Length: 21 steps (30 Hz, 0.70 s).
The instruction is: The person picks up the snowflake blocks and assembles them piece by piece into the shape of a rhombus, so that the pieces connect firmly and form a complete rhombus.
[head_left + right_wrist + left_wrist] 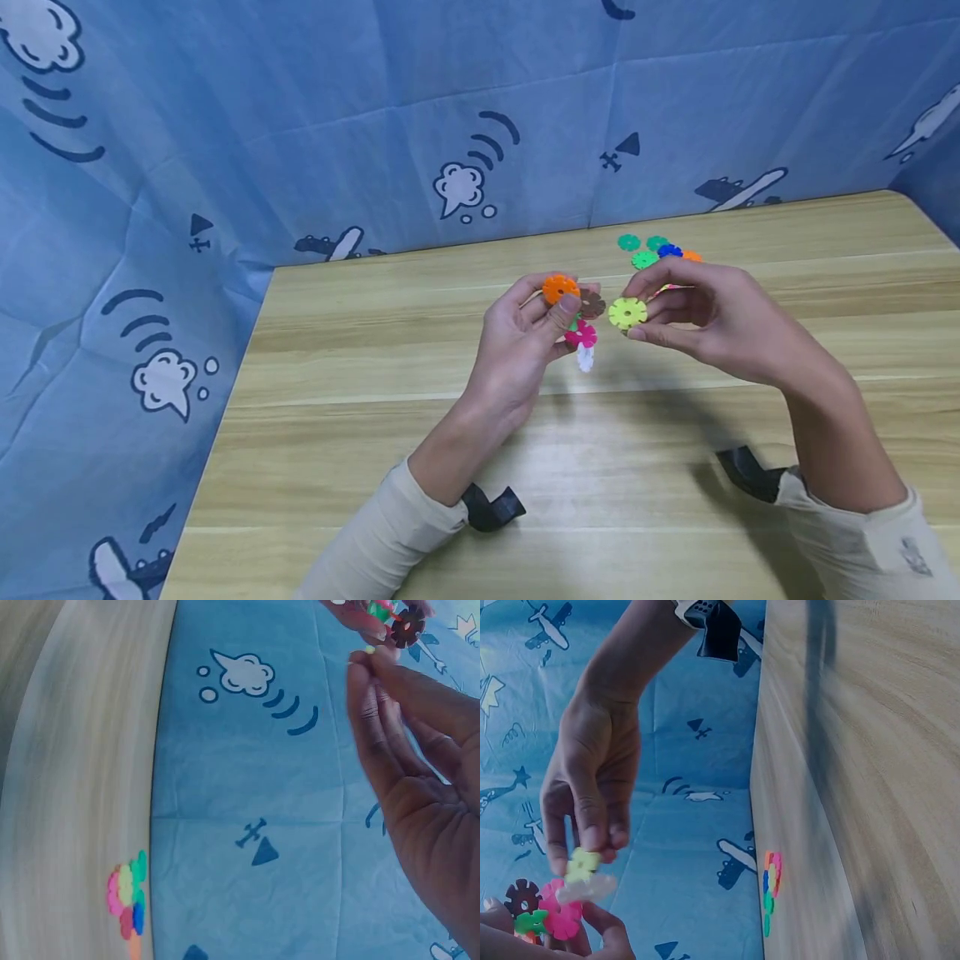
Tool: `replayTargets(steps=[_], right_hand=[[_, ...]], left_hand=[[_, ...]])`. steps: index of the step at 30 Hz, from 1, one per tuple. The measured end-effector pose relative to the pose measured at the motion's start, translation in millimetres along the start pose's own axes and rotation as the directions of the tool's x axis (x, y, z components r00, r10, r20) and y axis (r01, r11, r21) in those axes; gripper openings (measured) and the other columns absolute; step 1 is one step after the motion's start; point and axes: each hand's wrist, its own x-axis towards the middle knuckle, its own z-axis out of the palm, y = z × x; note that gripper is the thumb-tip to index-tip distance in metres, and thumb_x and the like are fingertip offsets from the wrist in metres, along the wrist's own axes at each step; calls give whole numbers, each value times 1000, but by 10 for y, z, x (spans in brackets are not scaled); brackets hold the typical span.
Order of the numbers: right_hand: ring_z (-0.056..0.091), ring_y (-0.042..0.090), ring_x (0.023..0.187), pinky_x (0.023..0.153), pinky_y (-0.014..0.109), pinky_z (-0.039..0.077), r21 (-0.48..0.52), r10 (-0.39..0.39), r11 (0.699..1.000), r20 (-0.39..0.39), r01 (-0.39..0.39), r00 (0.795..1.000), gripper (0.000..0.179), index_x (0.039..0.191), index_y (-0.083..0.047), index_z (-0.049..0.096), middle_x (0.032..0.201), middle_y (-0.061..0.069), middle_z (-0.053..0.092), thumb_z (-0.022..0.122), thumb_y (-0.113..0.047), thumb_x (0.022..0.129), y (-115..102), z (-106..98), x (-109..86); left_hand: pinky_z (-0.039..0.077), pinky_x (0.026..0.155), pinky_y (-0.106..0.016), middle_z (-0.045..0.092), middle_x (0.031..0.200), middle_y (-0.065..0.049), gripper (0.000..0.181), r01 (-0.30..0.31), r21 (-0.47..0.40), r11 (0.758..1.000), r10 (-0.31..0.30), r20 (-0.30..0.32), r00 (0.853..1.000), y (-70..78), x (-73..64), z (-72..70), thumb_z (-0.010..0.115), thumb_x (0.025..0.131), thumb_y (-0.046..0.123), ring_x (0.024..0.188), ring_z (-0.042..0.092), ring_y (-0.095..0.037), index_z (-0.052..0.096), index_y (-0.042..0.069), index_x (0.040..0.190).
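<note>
My left hand holds a small cluster of notched plastic snowflake discs. In it are an orange disc under the thumb, a brown disc, a pink disc, a white disc and a partly hidden green disc. Just right of the cluster, my right hand pinches a yellow disc between thumb and fingertips. A narrow gap parts the yellow disc from the brown one in the head view. How the cluster's discs slot together is partly covered by my fingers.
Loose discs lie at the table's back, behind my right hand: green, light green, blue and orange, others partly hidden. The wooden table ends at a blue patterned cloth. Black straps hang from both sleeves.
</note>
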Motion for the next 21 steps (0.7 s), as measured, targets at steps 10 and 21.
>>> replayTargets(steps=[10,21], right_hand=[[77,2,86,80,11,61,-11,-123,992,-104,123,987,57,114,-1,76,109,-9,75,87,27,66,-131,2,-28],[79,8,87,83,15,62,203,-218,948,-142,244,966,43,113,10,75,112,2,80,89,17,74,-144,67,-5]], left_hand=[[67,93,-38,75,134,-14,30,14,-29,999,-14,1,1000,2,5,11,70,104,9,118,76,-23,67,5,133],[67,91,-36,77,128,-15,29,14,9,1000,-14,-16,1000,15,-15,14,73,102,11,114,77,-25,71,3,130]])
